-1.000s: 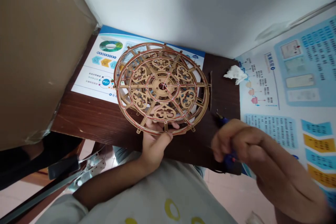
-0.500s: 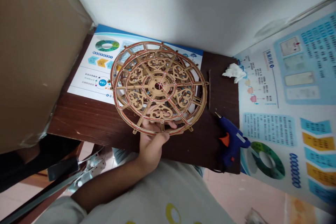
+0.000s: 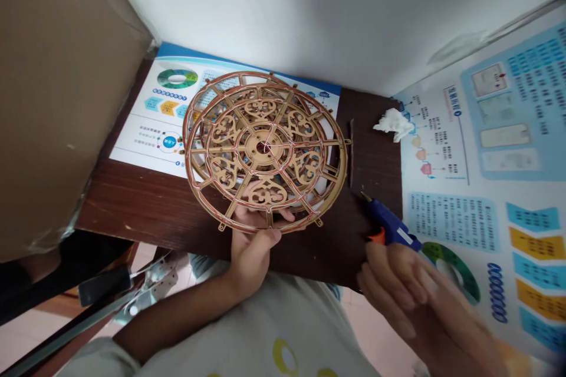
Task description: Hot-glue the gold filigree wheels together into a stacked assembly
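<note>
My left hand (image 3: 253, 250) grips the near rim of a round openwork wooden wheel (image 3: 267, 197), thumb on top and fingers beneath. Red and white wires run along the wheel's rings and spokes into its centre hole. Behind and below it shows a second ring of similar wooden parts, partly hidden. At the lower right my right hand (image 3: 411, 288), slightly blurred with its fingers bent, covers the handle area of a blue glue gun (image 3: 389, 218) with an orange trigger. Whether the fingers touch the glue gun cannot be made out.
A printed sheet (image 3: 137, 135) lies under the wheel on the dark brown table (image 3: 132, 200). A thin dark stick (image 3: 352, 153) and a crumpled white tissue (image 3: 393, 122) lie to the right. Cardboard (image 3: 66, 100) stands at the left, a white wall panel (image 3: 265, 12) behind, and a printed board (image 3: 469, 200) at the right.
My right hand has come into view at the lower right, over the glue gun's handle. The wheel in my left hand has shifted slightly left and down in view.
</note>
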{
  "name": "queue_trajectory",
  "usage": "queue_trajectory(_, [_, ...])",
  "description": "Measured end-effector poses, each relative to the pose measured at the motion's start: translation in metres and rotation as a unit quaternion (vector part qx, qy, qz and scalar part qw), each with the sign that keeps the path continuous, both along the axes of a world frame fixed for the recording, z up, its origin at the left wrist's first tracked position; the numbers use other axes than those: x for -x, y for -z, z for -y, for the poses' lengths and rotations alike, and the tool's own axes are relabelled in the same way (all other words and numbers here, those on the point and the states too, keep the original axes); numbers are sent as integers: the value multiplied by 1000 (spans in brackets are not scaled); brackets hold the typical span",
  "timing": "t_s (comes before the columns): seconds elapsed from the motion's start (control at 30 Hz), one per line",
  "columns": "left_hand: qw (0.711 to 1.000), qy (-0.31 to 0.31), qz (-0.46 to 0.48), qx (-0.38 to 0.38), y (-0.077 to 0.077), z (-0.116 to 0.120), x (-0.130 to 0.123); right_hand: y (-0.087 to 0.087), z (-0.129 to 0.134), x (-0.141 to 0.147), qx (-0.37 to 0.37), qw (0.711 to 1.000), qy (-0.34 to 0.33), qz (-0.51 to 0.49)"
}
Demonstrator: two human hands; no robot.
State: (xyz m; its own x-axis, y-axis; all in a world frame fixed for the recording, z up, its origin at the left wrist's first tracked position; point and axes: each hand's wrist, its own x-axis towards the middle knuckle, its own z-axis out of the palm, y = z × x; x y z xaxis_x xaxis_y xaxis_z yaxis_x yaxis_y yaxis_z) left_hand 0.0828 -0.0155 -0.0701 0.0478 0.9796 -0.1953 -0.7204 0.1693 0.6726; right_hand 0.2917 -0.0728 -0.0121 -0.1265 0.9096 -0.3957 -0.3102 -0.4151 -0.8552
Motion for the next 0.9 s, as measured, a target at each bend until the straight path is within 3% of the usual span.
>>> queue_trajectory(0.07, [1000, -3, 3, -1, 0, 1, 0, 8, -6, 14, 1, 999, 2, -33])
queue_trajectory(0.2, [1000, -11, -8, 4, 4, 6, 0, 24, -14, 39, -31, 998, -16, 43])
queue_trajectory(0.33, [999, 13, -21, 23, 7, 13, 1, 34, -19, 60, 9, 999, -31, 6])
queue_trajectory(0.53, [994, 88, 7, 57, 5, 16, 3, 31, -30, 75, 36, 997, -40, -56])
queue_trajectory(0.9, [986, 132, -43, 95, 14, 23, 3, 34, -34, 90, 72, 994, 6, -86])
